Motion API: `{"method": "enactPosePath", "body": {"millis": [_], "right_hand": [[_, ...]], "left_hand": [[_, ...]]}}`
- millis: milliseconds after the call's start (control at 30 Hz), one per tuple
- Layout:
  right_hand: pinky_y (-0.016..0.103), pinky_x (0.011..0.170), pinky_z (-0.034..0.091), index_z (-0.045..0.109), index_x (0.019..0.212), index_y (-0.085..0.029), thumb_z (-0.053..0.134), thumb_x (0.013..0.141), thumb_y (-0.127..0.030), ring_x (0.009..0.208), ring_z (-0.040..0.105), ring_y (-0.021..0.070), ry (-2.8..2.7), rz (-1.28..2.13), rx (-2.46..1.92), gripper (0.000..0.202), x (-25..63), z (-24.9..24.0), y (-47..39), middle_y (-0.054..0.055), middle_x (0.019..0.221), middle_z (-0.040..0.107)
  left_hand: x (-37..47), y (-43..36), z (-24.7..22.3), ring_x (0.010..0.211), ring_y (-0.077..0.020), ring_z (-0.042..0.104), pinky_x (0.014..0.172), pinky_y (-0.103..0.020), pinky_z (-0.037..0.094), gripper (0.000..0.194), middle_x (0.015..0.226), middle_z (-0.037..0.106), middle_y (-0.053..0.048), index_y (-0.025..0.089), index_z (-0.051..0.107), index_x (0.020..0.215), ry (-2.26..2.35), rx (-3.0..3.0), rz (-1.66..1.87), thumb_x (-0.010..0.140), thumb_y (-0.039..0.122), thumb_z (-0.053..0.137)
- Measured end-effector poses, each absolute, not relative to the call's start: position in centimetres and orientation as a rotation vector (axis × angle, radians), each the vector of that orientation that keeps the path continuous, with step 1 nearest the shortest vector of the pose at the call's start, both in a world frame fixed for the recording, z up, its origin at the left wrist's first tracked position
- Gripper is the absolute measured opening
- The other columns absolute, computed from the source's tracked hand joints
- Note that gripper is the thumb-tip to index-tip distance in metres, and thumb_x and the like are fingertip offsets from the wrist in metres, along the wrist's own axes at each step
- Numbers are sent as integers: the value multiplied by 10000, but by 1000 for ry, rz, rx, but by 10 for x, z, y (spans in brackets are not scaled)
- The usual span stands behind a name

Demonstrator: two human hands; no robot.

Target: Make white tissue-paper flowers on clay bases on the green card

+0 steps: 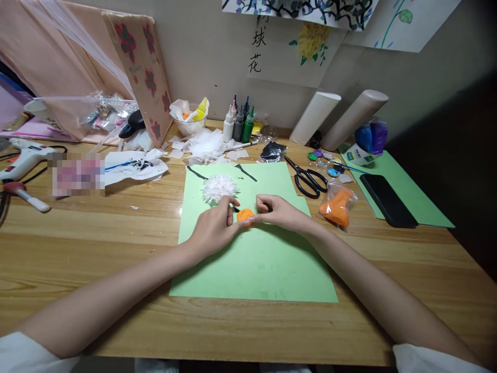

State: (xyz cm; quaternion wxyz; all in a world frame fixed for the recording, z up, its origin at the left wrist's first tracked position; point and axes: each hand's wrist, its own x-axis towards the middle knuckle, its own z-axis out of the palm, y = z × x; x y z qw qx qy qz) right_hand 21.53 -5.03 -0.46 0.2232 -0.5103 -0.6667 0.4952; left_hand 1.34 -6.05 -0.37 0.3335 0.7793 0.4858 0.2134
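A flat round piece of orange clay (244, 215) lies on a green sheet of paper (256, 269). My left hand (214, 225) is at its left side, thumb on the lower edge and index finger bent near the upper edge. From the right, my right hand (280, 211) touches the clay with its thumb, the other fingers curled in. Just above my left hand, a fluffy white paper pompom (219, 188) rests on the sheet. Dark strokes (246, 172) mark the paper's top. A small dark bit by my left fingertips is mostly hidden.
Black-handled scissors (308, 178) and a bag of orange clay (337, 205) lie right of the sheet. Behind stand paint bottles (238, 124) and white tissue scraps (207, 145). A black phone (388, 200) is at right, a glue gun (29, 158) at left.
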Motion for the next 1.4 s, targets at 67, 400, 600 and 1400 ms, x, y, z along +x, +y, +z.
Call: {"method": "enactPosePath", "body": {"millis": [67, 400, 600, 1400], "right_hand": [[208, 501, 182, 258, 637, -213, 727, 603, -477, 557, 209, 70, -1878, 1357, -1431, 539, 215, -4, -50, -85, 610, 234], [222, 488, 177, 275, 584, -204, 735, 585, -376, 533, 209, 67, -1865, 1233, -1574, 492, 205, -5, -50, -95, 551, 258], [216, 483, 177, 298, 600, -207, 698, 618, -438, 524, 222, 70, -1855, 1341, -1534, 462, 207, 1, -49, -86, 563, 268], [231, 483, 175, 307, 547, -194, 691, 616, -496, 511, 243, 76, -2081, 1041, -1777, 493, 194, 8, -44, -75, 508, 296]], "left_hand": [[8, -60, -4, 528, -106, 454, 528, -223, 314, 236, 603, 450, 64, 189, 466, 1007, 1213, 1899, 666, 864, 376, 468], [9, -56, -3, 497, -101, 374, 548, -227, 309, 117, 539, 372, 75, 203, 481, 934, 1236, 1720, 716, 881, 281, 411], [9, -55, -5, 494, -107, 386, 545, -229, 311, 114, 530, 374, 75, 203, 480, 934, 1240, 1714, 720, 880, 264, 400], [10, -57, -1, 627, -116, 473, 587, -239, 313, 166, 706, 559, 44, 214, 552, 872, 1262, 1901, 556, 880, 234, 387]]}}
